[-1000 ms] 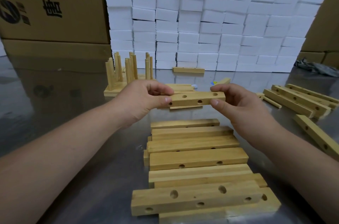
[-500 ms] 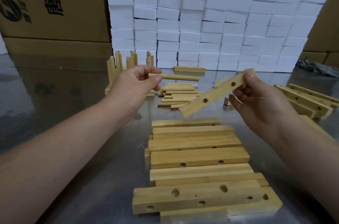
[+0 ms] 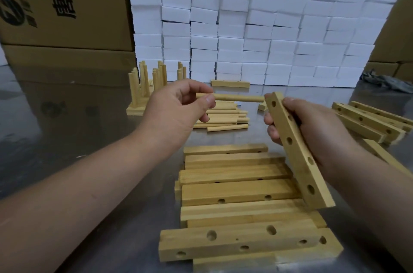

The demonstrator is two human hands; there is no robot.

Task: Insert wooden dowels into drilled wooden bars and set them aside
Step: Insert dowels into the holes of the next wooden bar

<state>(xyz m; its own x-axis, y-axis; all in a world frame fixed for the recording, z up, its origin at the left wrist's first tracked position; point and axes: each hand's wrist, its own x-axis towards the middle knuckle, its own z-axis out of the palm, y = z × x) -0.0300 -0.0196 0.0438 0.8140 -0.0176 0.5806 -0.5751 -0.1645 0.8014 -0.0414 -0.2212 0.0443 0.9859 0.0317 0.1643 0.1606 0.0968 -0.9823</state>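
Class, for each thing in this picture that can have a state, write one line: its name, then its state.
left hand, pinching the dowel.
dowel, level, tip at top end of held bar, not inserted.
right hand, gripping the held bar.
held bar, tilted, holes empty.
bar stack, lying flat, visible holes empty.
loose dowels, lying flat.
finished bars, dowels standing upright.

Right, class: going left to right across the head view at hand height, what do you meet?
Bars with upright dowels → left hand → dowel → drilled bar in the right hand → stack of bars.
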